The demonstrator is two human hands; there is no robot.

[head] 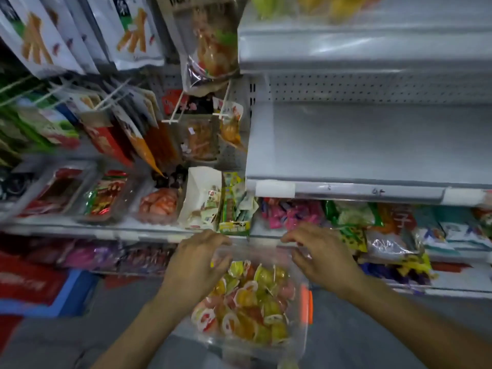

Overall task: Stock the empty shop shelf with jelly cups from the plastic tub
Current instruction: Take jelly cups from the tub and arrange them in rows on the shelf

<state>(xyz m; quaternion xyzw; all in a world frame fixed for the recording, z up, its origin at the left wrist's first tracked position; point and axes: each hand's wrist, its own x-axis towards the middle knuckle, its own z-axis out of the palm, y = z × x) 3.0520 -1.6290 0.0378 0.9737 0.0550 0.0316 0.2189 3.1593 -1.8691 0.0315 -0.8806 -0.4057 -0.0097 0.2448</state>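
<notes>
1. Head view: the clear rectangular plastic tub (pixel 303 334) sits at six o'clock, heaped with small multicoloured jelly cups (pixel 247 296).
2. I see the left hand (pixel 197 259) and right hand (pixel 319 251) curling their fingers over its far rim, grasping it.
3. I judge no cups stocked yet. Next, free a hand and carry cups to the bare grey metal shelf (pixel 372 145) at one o'clock.

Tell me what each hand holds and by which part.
Both grip the clear plastic tub of jelly cups by its far rim: the left hand at the left corner, the right hand at the right corner.
</notes>
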